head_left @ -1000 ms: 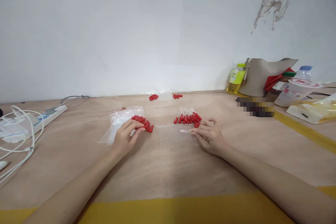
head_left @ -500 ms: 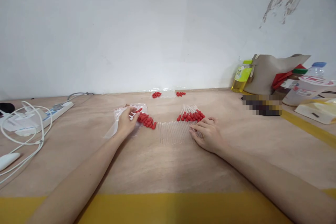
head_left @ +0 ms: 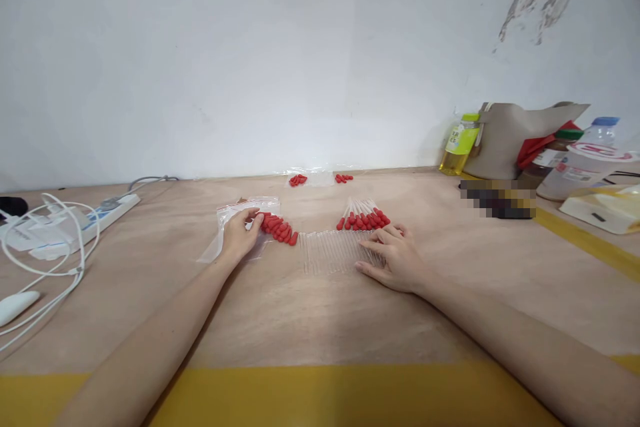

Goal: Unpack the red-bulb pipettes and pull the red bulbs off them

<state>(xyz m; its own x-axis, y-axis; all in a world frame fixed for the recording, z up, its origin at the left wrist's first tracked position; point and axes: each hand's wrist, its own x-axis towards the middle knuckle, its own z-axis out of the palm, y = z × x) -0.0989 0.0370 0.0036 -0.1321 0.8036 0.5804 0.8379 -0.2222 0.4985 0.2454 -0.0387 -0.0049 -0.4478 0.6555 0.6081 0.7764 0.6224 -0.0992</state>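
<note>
On the table lies a row of thin clear glass tubes (head_left: 325,252), side by side. A pile of red rubber bulbs (head_left: 280,229) sits left of the row, partly on a clear zip bag (head_left: 213,250). My left hand (head_left: 241,233) is at the pile's left edge, thumb and forefinger pinched on a bulb mostly hidden by the fingertips. My right hand (head_left: 395,259) rests over the right end of the tubes, thumb and fingers apart, nothing gripped. Just behind the tubes, droppers with red bulbs (head_left: 365,219) lie fanned, bulbs toward me.
Two small groups of red bulbs (head_left: 298,180) lie on clear plastic by the wall. A power strip (head_left: 85,227) with white cables is on the left. At the right stand a yellow drink bottle (head_left: 454,153), a grey bag (head_left: 500,143) and a plastic cup (head_left: 575,173).
My left fingertips have lowered to the pile; the bulb that stood out above it no longer shows there. My right thumb and fingers have spread farther apart over the tubes.
</note>
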